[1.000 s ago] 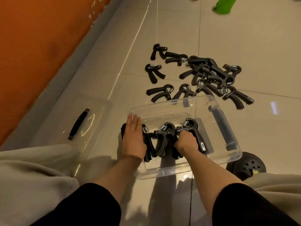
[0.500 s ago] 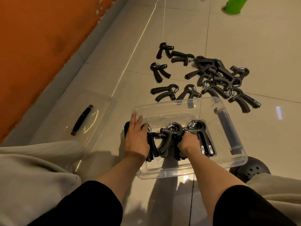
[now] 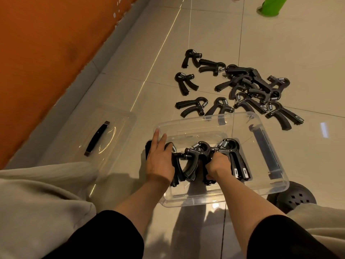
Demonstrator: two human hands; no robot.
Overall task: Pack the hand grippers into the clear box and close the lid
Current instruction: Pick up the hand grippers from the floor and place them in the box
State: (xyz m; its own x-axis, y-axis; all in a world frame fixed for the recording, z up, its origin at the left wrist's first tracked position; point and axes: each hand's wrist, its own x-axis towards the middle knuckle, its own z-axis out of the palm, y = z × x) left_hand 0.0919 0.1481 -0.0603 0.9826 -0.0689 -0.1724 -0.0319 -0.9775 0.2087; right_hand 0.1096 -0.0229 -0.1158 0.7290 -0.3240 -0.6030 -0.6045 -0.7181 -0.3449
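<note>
An indoor room, likely in a home: a glossy beige tiled floor (image 3: 214,34) meets an orange wall (image 3: 46,53) with chipped paint on the left. A green bucket (image 3: 271,5) stands at the far right. The person sits on the floor.

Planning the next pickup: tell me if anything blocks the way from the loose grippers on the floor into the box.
Nothing visible does. The loose grippers lie on bare floor just beyond the box, which is open on top; its lid lies off to the left.
</note>
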